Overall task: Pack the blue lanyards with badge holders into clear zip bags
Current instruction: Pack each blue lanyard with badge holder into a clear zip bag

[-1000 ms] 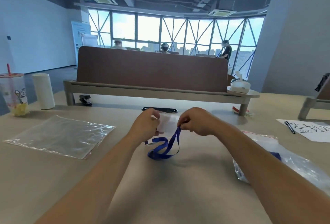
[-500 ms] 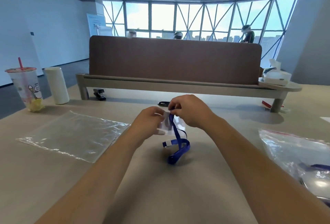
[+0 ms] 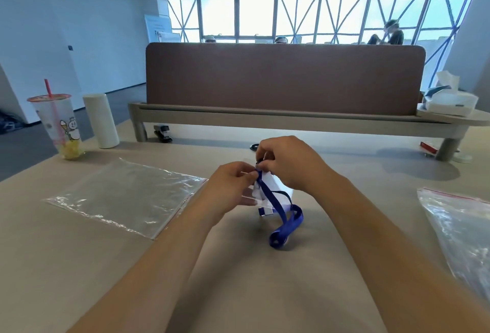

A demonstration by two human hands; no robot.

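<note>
beige table [image 3: 265, 293] fills the lower frame, brown divider [image 3: 283, 78] and window wall behind; at centre, left hand [image 3: 230, 186] pinches the clear badge holder [image 3: 273, 186], right hand [image 3: 289, 163] pinches the blue lanyard [image 3: 285, 222] at its top; empty zip bag [image 3: 127, 194] flat at left, drink cup [image 3: 59, 123] upper left.
</note>
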